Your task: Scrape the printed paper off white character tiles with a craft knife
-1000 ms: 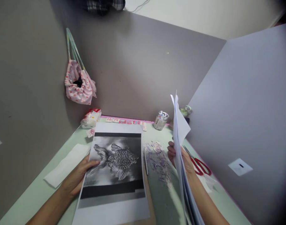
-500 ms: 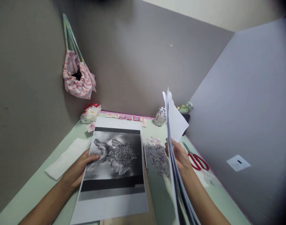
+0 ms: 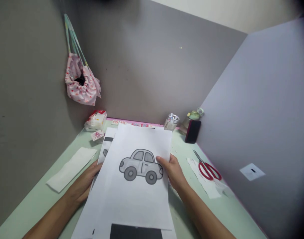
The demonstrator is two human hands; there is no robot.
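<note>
**Car printout on top of the paper stack, both hands on the edges**

Right hand (image 3: 174, 171) is pinching the right edge of the car sheet (image 3: 139, 186), thumb on top next to the drawing. Left hand (image 3: 85, 182) has its fingers tucked under the left side of the stack (image 3: 105, 151) beneath, gripping it. The car page sits skewed over those lower sheets, in the middle of the green desk (image 3: 42, 205), close to the near edge.

My take: the way to handle this well is to hold light at the margins, keep thumbs off the print, and square the corners before pressing flat.

Stuff around: red scissors (image 3: 208, 170) on a white scrap near right, a dark phone (image 3: 192, 131) and a little jar (image 3: 171, 121) far right, tissue pack (image 3: 95, 120) far left, folded white paper (image 3: 71, 164) left, pink bag (image 3: 81, 84) hanging on the wall. Nothing really crowds the sheets; the scissors are nearest.
</note>
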